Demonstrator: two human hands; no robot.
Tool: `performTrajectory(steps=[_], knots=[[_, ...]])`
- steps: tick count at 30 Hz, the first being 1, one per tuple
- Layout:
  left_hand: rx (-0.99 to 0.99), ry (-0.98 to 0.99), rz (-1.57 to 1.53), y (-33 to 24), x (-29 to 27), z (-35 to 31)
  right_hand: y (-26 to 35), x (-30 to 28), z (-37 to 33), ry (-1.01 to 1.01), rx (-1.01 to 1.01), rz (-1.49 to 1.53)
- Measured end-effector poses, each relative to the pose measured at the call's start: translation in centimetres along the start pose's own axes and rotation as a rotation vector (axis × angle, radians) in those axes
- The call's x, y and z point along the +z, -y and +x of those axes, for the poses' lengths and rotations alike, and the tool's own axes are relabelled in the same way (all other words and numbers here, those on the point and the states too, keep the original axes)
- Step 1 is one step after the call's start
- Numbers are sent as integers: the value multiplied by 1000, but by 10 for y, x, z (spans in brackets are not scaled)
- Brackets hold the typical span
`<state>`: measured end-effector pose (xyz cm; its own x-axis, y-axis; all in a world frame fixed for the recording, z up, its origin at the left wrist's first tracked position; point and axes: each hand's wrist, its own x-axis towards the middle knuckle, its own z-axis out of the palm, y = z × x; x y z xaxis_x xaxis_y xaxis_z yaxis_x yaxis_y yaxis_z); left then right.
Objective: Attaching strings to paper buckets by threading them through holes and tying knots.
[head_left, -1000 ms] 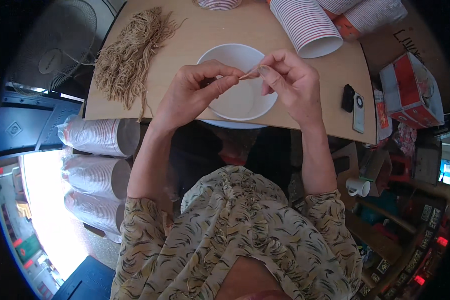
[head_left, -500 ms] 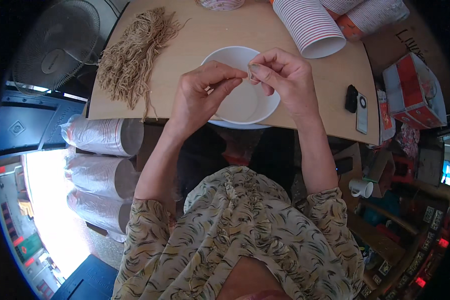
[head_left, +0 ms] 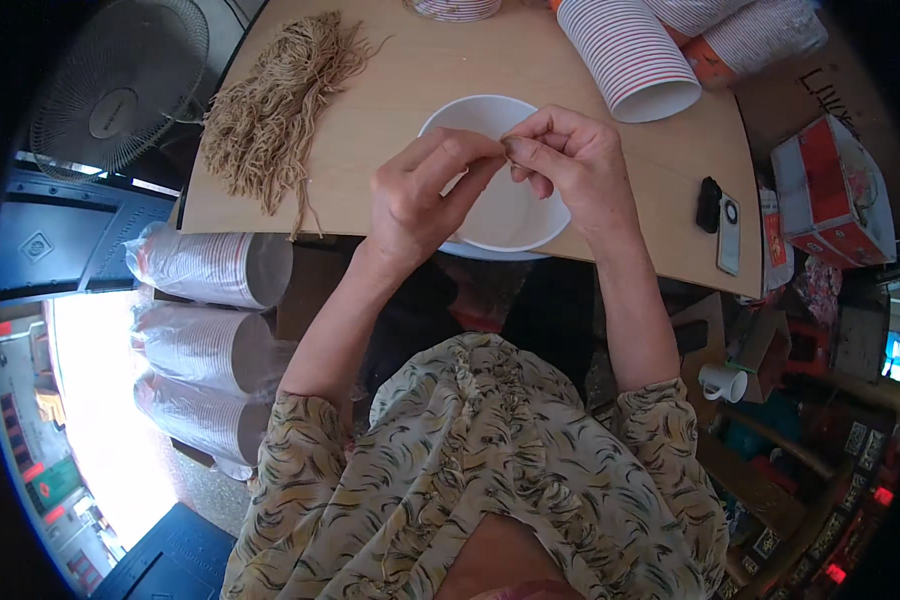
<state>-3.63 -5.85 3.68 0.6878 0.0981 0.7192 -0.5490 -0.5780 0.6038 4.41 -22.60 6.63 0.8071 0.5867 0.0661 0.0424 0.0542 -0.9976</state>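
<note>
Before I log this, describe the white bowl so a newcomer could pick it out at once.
Find the table, then the middle of its near edge. There the left hand and right hand meet over a white bowl. Unlike the striped cups lying farther back, it is plain and opens upward.

Large black letters (head_left: 825,92) on brown cardboard (head_left: 770,112), up-right of my right hand (head_left: 570,165) | lettering (head_left: 113,113) on grey wire-caged fan (head_left: 120,85), left of my left hand (head_left: 430,190), too small to read | black-and-white square codes (head_left: 856,441), down-right of my right hand
</note>
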Motion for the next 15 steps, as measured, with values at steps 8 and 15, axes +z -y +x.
performTrajectory(steps=[8,15], knots=[[75,34,78,1,0,1,2,-5,0,35,60,-16],[-218,64,-235,2,-6,1,1,-4,-2,73,63,-53]])
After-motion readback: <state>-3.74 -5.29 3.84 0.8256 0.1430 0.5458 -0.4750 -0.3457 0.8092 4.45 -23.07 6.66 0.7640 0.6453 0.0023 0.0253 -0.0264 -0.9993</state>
